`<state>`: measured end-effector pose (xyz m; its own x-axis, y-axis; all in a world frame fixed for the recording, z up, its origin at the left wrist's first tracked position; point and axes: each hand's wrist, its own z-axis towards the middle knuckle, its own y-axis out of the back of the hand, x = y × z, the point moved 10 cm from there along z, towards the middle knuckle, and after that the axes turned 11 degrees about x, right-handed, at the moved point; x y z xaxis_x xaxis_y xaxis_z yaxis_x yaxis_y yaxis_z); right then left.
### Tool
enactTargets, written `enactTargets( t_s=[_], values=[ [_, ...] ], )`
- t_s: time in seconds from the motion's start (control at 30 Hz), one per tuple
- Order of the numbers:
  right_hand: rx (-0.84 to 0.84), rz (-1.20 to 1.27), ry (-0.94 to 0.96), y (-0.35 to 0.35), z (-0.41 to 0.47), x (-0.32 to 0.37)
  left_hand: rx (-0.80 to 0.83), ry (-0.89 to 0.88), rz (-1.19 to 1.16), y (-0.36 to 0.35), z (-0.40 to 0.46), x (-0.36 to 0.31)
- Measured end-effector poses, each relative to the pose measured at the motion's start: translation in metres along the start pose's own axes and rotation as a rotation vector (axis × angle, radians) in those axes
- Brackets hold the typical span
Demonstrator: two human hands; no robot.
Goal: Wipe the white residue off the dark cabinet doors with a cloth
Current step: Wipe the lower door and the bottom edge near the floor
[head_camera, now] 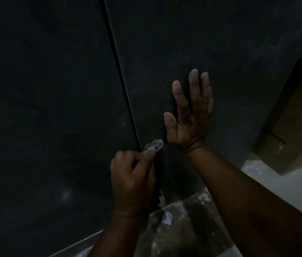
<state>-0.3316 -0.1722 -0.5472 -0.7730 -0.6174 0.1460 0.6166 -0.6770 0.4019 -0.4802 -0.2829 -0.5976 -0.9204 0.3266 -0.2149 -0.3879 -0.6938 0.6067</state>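
Head view, read from 9 o'clock across to 3 o'clock. The left cabinet door (40,108), a flat matt dark panel, fills the 9 o'clock half; a faint pale smudge (65,195) shows near its lower edge at about 7 o'clock, so some white residue appears to remain there. A narrow vertical seam (120,75) runs from 12 o'clock down toward centre, dividing it from the right cabinet door (211,43), whose surface carries a dull greyish haze toward 1 o'clock, probably residue not yet wiped. Just below centre, at the seam's lower end, the left hand (131,175) is curled around the cloth (154,144): a pale crumpled fold protrudes past the fingertips and touches the door edge, while a darker limp length hangs below the fist toward 6 o'clock. Just beside it, toward 3 o'clock, the right hand (189,112) lies flat on the right door, fingers straight and spread, grasping nothing. Judged from these marks, wiping is under way at the seam, with the lower left panel and upper right panel still to do. The floor (192,219) at 5 o'clock is rough, mottled with pale specks and a small paper scrap (167,217); a brown boxy form (294,117) stands at 3 o'clock, its nature unclear
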Motion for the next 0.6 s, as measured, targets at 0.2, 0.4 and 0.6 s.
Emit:
enactTargets(
  t_s=[0.2, 0.4, 0.6],
  values=[
    [0.018, 0.017, 0.027, -0.005, -0.012, -0.008, -0.111, 0.022, -0.007, -0.001, 0.002, -0.005],
    [0.012, 0.013, 0.018, -0.007, -0.016, -0.011, -0.143, 0.002, 0.037, 0.000, 0.025, -0.012],
    [0.037, 0.025, -0.026, -0.011, -0.029, -0.016, 0.107, -0.024, 0.135, -0.023, -0.012, -0.008]
  ],
)
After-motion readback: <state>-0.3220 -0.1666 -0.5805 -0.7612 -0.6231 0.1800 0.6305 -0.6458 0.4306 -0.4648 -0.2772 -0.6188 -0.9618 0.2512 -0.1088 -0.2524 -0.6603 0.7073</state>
